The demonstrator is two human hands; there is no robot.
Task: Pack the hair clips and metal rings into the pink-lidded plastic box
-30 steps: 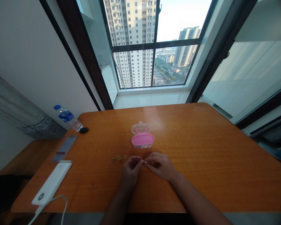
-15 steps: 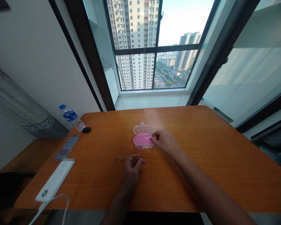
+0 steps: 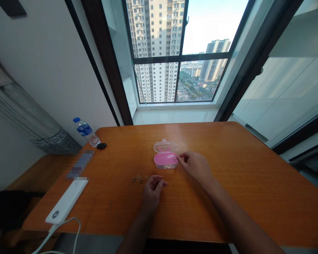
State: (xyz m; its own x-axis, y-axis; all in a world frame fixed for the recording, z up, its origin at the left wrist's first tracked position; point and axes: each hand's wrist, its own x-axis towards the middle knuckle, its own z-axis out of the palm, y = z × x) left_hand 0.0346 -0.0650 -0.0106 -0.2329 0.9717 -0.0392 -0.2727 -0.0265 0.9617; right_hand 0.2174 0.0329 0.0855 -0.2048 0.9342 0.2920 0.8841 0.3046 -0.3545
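A small clear box with a pink inner tray stands on the table, its transparent lid tipped back behind it. My right hand is at the box's right end, thumb and forefinger pinched at the rim. Whatever is between those fingertips, if anything, is too small to make out. Nearer to me, my left hand rests with curled fingers and the thumb against them; their contents are hidden. Several small rings lie on the wood just left of this hand.
The brown wooden table carries a white power strip with a cable at left. Behind it are a blurred-out flat item, a black round object and a water bottle. A window lies beyond the far edge.
My right hand has drawn back slightly to the right, from over the pink tray to its rim. The left hand, box and rings keep their places; the whole view has shifted a little.
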